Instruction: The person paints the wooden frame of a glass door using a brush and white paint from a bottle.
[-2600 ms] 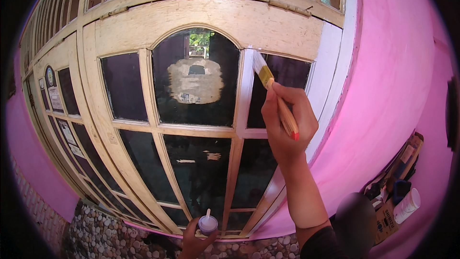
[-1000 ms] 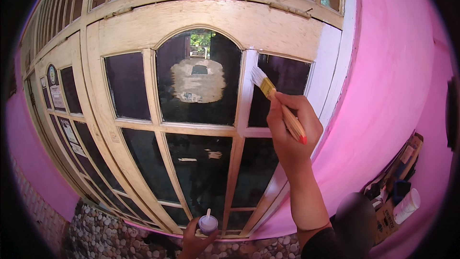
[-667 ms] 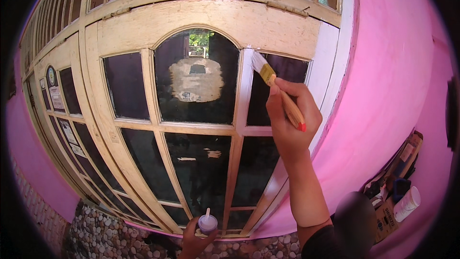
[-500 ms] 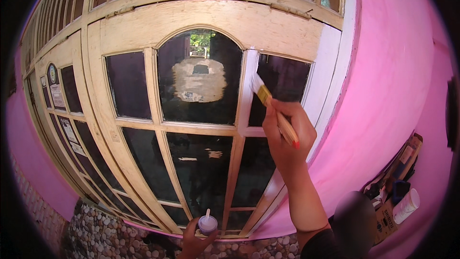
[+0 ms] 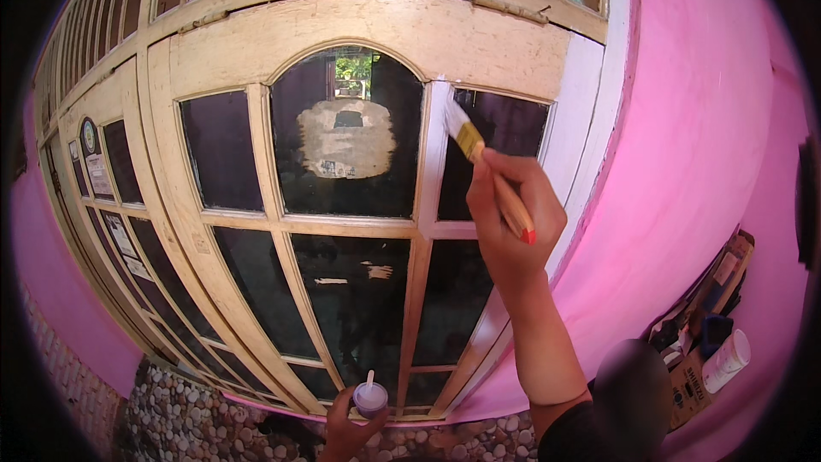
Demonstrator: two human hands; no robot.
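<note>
My right hand (image 5: 519,205) grips a paintbrush (image 5: 466,139) by its wooden, red-tipped handle. Its white-coated bristles touch the upright bar (image 5: 435,150) between the arched pane and the upper right pane of a wooden door (image 5: 359,17). That bar is white, as are the short crossbar below the right pane and the door's right stile (image 5: 575,120); the other woodwork is cream or bare. Low in front of the door, my left hand (image 5: 349,428) is closed round a small cup (image 5: 370,399) of pale paint, with a light stick standing in it.
Dark glass panes fill the door, the arched one bearing a scraped sticker patch (image 5: 346,141). A pink wall (image 5: 693,120) adjoins at right. Below it are a cardboard box (image 5: 688,389), a white tub (image 5: 727,361) and assorted items. Pebbled ground (image 5: 192,411) runs along the bottom.
The brush has moved slightly up along the white bar with my right hand. The view has shifted a little; my left hand keeps the cup in about the same place.
</note>
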